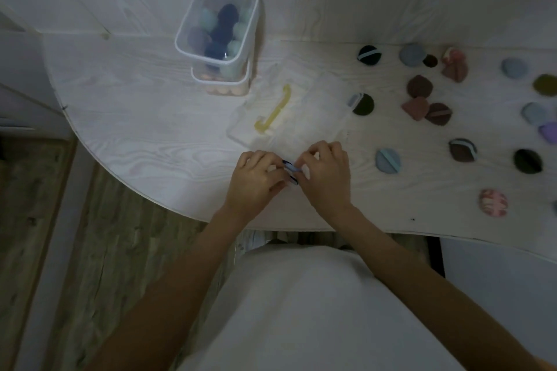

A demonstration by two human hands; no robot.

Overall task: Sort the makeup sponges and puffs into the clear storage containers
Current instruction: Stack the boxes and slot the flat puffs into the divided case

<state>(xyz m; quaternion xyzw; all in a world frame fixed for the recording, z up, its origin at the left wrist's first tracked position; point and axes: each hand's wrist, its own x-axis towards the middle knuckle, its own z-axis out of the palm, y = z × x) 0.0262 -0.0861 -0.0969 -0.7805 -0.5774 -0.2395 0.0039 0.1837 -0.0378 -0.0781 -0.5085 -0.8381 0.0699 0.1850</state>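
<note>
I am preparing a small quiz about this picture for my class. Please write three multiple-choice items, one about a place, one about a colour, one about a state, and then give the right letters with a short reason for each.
1. Where do the loose puffs lie on the table?
A. to the right of the hands
B. to the left of the tall container
C. on the floor

2. What colour is the handle on the flat clear case?
A. red
B. yellow
C. black

3. What are the two hands doing?
A. resting flat and apart
B. lifting the tall container
C. pinching one small item together

Key: 1 A, the puffs are spread over the right side. 2 B, the handle is pale yellow. 3 C, the left hand and right hand meet on a small blue-striped item.
</note>
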